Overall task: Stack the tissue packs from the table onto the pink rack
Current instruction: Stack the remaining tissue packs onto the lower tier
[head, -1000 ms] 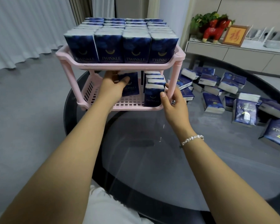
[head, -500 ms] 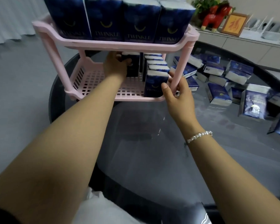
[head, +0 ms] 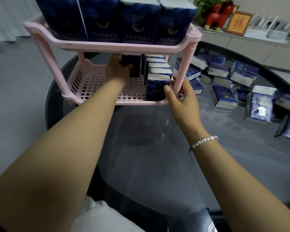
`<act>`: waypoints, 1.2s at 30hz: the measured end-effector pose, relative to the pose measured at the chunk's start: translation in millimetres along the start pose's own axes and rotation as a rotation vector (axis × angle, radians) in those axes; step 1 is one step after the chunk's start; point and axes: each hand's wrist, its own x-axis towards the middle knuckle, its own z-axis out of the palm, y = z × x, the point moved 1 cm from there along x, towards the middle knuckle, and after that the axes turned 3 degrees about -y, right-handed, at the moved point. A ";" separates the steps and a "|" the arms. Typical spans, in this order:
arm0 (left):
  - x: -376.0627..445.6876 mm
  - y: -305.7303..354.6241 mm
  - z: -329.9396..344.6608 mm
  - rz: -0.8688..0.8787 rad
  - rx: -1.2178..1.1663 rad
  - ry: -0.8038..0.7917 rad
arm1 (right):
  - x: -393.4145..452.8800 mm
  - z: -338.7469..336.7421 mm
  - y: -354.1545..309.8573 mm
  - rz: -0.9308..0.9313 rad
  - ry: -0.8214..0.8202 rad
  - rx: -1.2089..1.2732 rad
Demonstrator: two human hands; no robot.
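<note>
Left hand (head: 118, 68) deep in rack's low shelf, fingers curled round dark pack (head: 132, 64), standing up. Right hand (head: 182, 94) loose and open, thumb on front pack (head: 155, 87) of row by pink post. Pink rack (head: 107, 46) top shelf full. More packs (head: 224, 97) lie on table (head: 149, 148), right side.

Top-shelf tissue packs (head: 105, 17) cut off above.
</note>
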 end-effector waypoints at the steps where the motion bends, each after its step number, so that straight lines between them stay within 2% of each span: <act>1: -0.6 0.0 -0.5 -0.004 -0.005 -0.003 | 0.1 -0.3 -0.2 0.005 0.003 0.001; 20: -25.3 10.2 -2.7 -0.116 0.001 0.026 | -0.2 -1.2 0.2 -0.001 0.002 0.054; 26: -75.4 19.0 -5.6 -0.023 0.013 0.050 | -3.0 -1.7 -1.8 0.002 0.015 0.063; 29: -106.7 23.2 -6.2 -0.011 0.111 0.018 | -5.4 -4.3 -7.6 0.026 0.026 0.101; 36: -175.4 42.9 -4.0 0.086 0.239 -0.087 | -25.8 -21.5 -15.8 0.152 -0.142 0.047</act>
